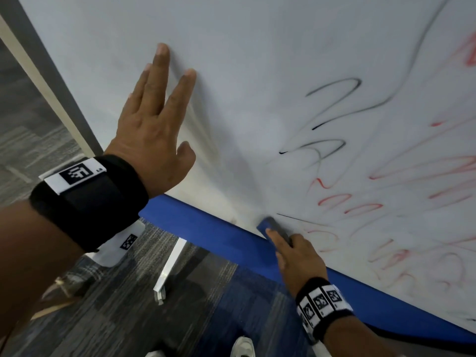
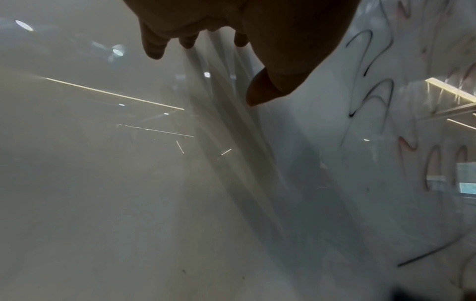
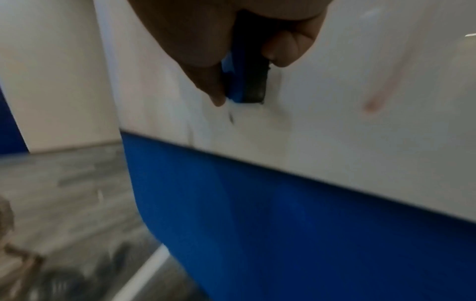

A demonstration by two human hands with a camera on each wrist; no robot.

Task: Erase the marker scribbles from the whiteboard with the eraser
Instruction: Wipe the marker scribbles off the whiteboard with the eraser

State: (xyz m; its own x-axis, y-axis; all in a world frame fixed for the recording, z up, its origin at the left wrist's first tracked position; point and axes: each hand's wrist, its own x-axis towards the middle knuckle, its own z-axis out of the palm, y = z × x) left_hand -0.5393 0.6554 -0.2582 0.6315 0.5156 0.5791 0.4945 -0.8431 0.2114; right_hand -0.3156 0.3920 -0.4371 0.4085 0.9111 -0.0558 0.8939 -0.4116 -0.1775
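A large whiteboard (image 1: 257, 60) fills the head view, its left part wiped clean. Black scribbles (image 1: 334, 109) and red scribbles (image 1: 401, 191) cover its right part. My left hand (image 1: 154, 119) lies flat on the clean area with its fingers straight and spread. My right hand (image 1: 296, 256) grips a blue eraser (image 1: 273, 228) with a dark felt face and presses it on the board just above the lower edge. In the right wrist view the eraser (image 3: 247, 81) sits between thumb and fingers. In the left wrist view the left hand (image 2: 231, 36) touches the glossy board.
A blue panel (image 1: 219, 233) runs below the whiteboard's lower edge. A white stand leg with a caster (image 1: 167, 271) stands on grey and blue carpet (image 1: 116, 305). White shoes (image 1: 242, 346) show at the bottom. A grey wall edge (image 1: 51, 81) is at the left.
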